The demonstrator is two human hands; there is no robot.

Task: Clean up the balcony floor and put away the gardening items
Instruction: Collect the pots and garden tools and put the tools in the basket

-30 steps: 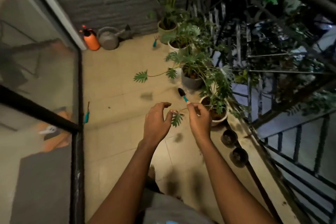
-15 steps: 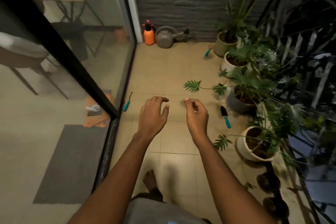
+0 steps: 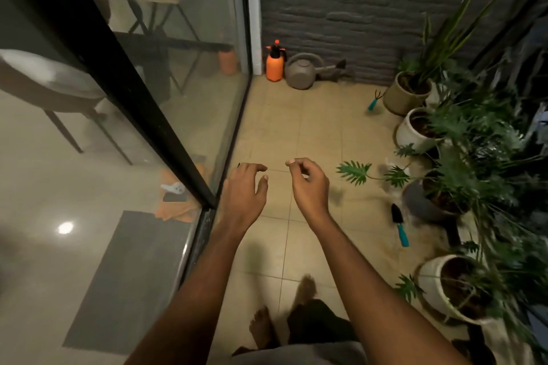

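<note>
Both of my hands hover over the tiled balcony floor (image 3: 314,127) and hold nothing. The fingers of my left hand (image 3: 246,187) hang loosely curled beside the sliding glass door's frame (image 3: 166,139). A dark tool tip (image 3: 238,164) peeks out at its fingertips. My right hand (image 3: 308,184) is loosely curled too, thumb near forefinger. A black trowel with a teal handle (image 3: 398,224) lies on the floor to the right. A teal-handled hand rake (image 3: 375,99) lies by the far pots.
An orange sprayer (image 3: 274,64) and a grey watering can (image 3: 302,72) stand against the brick wall. Potted plants (image 3: 415,127) line the right side, with a leaf (image 3: 354,170) reaching over the floor. My bare feet (image 3: 264,326) are below.
My view has swung left from the plants toward the glass door. My right hand let go of the leaf it pinched, and both hands moved left, empty.
</note>
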